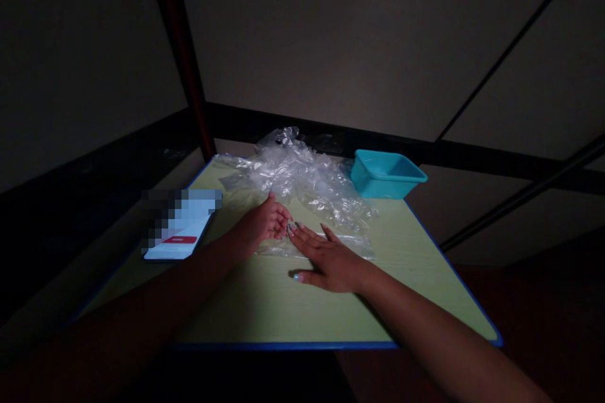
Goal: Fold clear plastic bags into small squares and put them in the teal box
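A flat strip of clear plastic (343, 247) lies across the middle of the pale green table (283, 308). Over its right part, my right hand (328, 258) rests palm down with fingers spread and thumb out to the side. My left hand (271, 220) is at the strip's left part, palm turned inward, its fingers slightly curled and apart with nothing visible in them. The fingertips of both hands meet or nearly meet. Behind them a large heap of crumpled clear plastic (293, 170) covers the back of the table.
A turquoise basket (390, 187) stands at the back right corner. At the left edge lies a tablet or phone (177, 245) with its screen lit, partly pixelated. Walls with dark bands rise behind the table, which has a blue edge.
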`<state>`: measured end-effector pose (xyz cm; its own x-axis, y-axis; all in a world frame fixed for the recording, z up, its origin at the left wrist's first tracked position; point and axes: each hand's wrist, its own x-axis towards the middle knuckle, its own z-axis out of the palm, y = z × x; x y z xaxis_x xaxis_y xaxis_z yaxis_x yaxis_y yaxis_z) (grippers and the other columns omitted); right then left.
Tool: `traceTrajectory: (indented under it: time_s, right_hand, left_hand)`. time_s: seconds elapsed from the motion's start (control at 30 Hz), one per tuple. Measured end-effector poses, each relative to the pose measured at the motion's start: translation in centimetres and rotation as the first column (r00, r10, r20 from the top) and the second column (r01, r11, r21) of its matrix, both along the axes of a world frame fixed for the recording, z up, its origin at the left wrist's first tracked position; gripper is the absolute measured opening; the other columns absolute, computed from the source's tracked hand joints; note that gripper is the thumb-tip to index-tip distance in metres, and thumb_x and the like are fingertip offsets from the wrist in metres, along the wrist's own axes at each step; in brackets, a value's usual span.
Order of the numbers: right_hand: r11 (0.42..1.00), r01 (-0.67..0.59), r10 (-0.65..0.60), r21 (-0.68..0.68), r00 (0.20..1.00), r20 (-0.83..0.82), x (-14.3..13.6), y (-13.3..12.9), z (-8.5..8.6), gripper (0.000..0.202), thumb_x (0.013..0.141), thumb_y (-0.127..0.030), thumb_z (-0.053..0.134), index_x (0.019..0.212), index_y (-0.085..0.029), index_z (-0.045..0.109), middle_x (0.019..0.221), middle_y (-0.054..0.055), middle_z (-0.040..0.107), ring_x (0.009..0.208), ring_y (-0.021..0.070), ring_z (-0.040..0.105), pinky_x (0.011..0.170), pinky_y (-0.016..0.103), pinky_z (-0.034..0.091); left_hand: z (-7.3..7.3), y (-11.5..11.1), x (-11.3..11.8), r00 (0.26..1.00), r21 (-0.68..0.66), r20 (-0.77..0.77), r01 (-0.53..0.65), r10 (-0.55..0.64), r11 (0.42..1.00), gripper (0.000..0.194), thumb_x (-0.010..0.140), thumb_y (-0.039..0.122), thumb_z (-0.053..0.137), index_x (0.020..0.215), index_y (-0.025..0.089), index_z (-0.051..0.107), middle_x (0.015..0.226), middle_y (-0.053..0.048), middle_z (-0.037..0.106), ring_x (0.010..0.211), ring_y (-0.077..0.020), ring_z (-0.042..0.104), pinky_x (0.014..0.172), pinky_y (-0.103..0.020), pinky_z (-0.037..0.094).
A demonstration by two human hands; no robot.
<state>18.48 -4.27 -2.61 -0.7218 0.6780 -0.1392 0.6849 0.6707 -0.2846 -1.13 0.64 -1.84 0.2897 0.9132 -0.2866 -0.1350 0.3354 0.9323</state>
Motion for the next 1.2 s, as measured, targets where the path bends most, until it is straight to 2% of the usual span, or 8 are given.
traceTrajectory:
  time_s: [0.27,0.6,0.77,0.9,1.0,1.07,1.13,1.2]
  right_hand:
    - [1.000,-0.007,0.007,0.004,1.000,0.007,0.0,0.2,-0.1,0.080,0.090,-0.063,0.035,0.150,-0.018,0.008,0.155,0.012,0.010,0.144,0.0257,0.008,0.112,0.058,0.001]
    - [1.000,-0.005,0.005,0.008,1.000,-0.006,0.1,0.1,-0.2,0.083,0.090,-0.062,0.036,0.150,-0.016,0.002,0.155,0.014,0.010,0.144,0.0254,0.010,0.111,0.059,0.000]
    - [0.999,-0.005,0.007,0.044,0.999,-0.041,0.1,0.0,-0.1,0.082,0.090,-0.061,0.037,0.150,-0.020,-0.001,0.155,0.014,0.013,0.143,0.0286,0.011,0.107,0.062,-0.011]
    - [0.982,0.106,-0.083,0.155,0.985,-0.151,0.5,0.2,0.7,0.070,0.094,-0.053,0.035,0.151,-0.024,0.006,0.154,0.009,0.019,0.143,0.0292,0.012,0.103,0.064,-0.017]
    - [0.933,0.257,-0.195,0.254,0.950,-0.243,1.2,0.9,1.3,0.057,0.095,-0.044,0.037,0.146,-0.022,0.027,0.150,0.010,0.032,0.140,0.0295,0.022,0.108,0.062,-0.007]
    - [0.895,0.336,-0.252,0.292,0.923,-0.290,2.0,1.6,1.7,0.046,0.094,-0.038,0.040,0.135,-0.018,0.046,0.140,0.013,0.047,0.132,0.0290,0.036,0.110,0.056,0.013]
    - [0.884,0.367,-0.275,0.289,0.909,-0.312,2.9,2.3,2.0,0.037,0.092,-0.033,0.042,0.117,-0.012,0.060,0.118,0.015,0.062,0.114,0.0267,0.052,0.101,0.044,0.035]
    - [0.886,0.375,-0.290,0.272,0.906,-0.307,4.0,2.9,2.3,0.032,0.091,-0.029,0.042,0.100,-0.009,0.065,0.099,0.015,0.066,0.097,0.0244,0.058,0.088,0.037,0.044]
  left_hand:
    - [-0.1,0.1,-0.1,0.999,0.018,0.025,-0.035,0.034,0.999,0.059,0.085,0.066,0.035,0.069,0.014,0.058,0.060,-0.005,0.059,0.056,-0.0180,0.059,0.060,-0.032,0.049]
    - [0.2,0.0,-0.3,0.991,-0.033,-0.123,-0.053,0.048,0.998,0.051,0.085,0.060,0.046,0.064,0.015,0.059,0.059,-0.008,0.065,0.055,-0.0204,0.064,0.062,-0.033,0.052]
    - [0.5,-0.2,-0.1,0.986,0.060,-0.143,-0.077,0.085,0.995,0.044,0.087,0.052,0.047,0.065,0.015,0.058,0.059,-0.006,0.063,0.053,-0.0180,0.061,0.057,-0.030,0.050]
    - [0.6,-0.5,0.0,0.976,0.227,-0.200,-0.041,0.088,0.973,0.035,0.088,0.041,0.045,0.067,0.016,0.058,0.066,-0.004,0.062,0.053,-0.0152,0.057,0.054,-0.027,0.046]
    - [0.1,-0.6,-0.1,0.947,0.414,-0.308,0.044,0.094,0.909,0.027,0.084,0.037,0.051,0.066,0.018,0.059,0.066,-0.002,0.060,0.058,-0.0153,0.054,0.056,-0.025,0.042]
    - [-0.3,-0.7,-0.3,0.900,0.555,-0.414,0.134,0.133,0.821,0.022,0.081,0.034,0.056,0.065,0.019,0.058,0.062,0.000,0.056,0.059,-0.0150,0.050,0.056,-0.024,0.037]
    - [-0.5,-1.0,-0.4,0.864,0.636,-0.478,0.218,0.157,0.741,0.018,0.079,0.032,0.059,0.066,0.019,0.059,0.062,0.001,0.053,0.060,-0.0146,0.048,0.057,-0.024,0.034]
    - [-0.5,-1.5,-0.5,0.837,0.681,-0.522,0.293,0.164,0.671,0.013,0.077,0.029,0.062,0.069,0.019,0.060,0.064,0.002,0.052,0.060,-0.0140,0.046,0.057,-0.024,0.032]
